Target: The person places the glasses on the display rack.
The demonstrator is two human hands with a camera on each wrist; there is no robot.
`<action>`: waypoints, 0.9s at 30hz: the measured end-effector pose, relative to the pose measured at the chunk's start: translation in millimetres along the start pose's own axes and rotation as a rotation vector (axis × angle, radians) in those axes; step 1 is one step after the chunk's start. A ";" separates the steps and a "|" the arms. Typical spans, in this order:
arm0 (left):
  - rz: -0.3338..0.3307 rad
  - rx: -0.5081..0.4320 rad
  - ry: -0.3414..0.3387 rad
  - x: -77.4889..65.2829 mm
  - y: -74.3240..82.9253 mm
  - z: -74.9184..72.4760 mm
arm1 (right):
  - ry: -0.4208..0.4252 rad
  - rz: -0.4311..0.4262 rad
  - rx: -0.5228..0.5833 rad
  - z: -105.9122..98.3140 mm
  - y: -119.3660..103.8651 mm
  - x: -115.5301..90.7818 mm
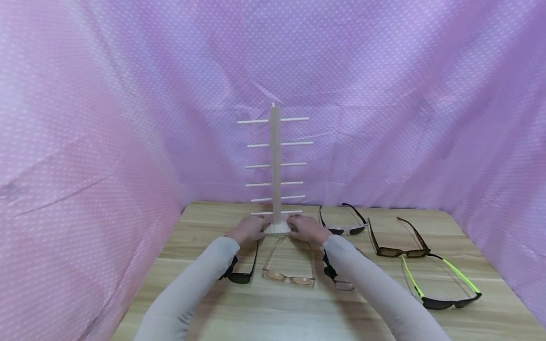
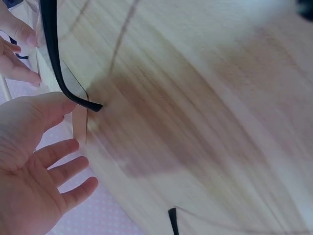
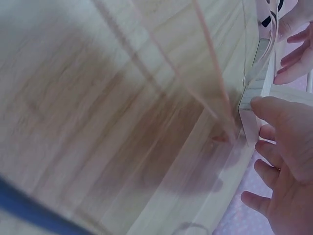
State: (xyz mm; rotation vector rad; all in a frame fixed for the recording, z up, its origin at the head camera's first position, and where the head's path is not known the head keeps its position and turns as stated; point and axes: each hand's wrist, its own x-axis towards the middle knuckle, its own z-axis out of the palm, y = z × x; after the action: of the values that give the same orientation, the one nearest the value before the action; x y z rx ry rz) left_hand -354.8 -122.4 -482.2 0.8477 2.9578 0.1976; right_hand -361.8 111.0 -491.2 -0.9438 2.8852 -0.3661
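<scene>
A pale wooden display stand (image 1: 275, 161) with several rows of thin crossbars stands upright at the back of the table. My left hand (image 1: 251, 229) grips the left side of its base (image 1: 277, 229), and my right hand (image 1: 308, 228) grips the right side. In the right wrist view the right thumb (image 3: 266, 105) lies on a corner of the base, the other fingers beyond it. The left thumb (image 2: 54, 105) meets the opposite corner, partly hidden by a black temple arm (image 2: 54, 58). No glasses hang on the stand.
On the wooden table (image 1: 281, 312) lie dark sunglasses (image 1: 240, 278), orange-tinted glasses (image 1: 302, 281) and glasses (image 1: 343, 286) partly hidden by the right sleeve. Further right are clear-framed sunglasses (image 1: 357, 230), brown sunglasses (image 1: 390, 252) and neon-yellow-armed sunglasses (image 1: 439, 303). Pink dotted cloth (image 1: 384, 94) surrounds the table.
</scene>
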 end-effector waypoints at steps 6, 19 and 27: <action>0.097 0.050 0.031 9.4 5.1 -1.0 | 0.040 -0.022 -0.055 -3.6 4.7 -6.3; 0.145 0.045 0.032 27.5 23.6 8.0 | 0.085 -0.027 -0.094 -5.5 28.3 -25.6; 0.133 -0.003 0.026 39.3 29.1 10.3 | 0.121 -0.089 -0.103 -6.7 47.1 -36.0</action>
State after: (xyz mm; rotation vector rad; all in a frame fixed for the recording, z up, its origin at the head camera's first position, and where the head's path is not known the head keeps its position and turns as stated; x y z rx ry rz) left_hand -371.9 -76.0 -489.3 1.0510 2.9249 0.2202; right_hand -360.7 170.5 -496.4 -1.1062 3.0034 -0.2939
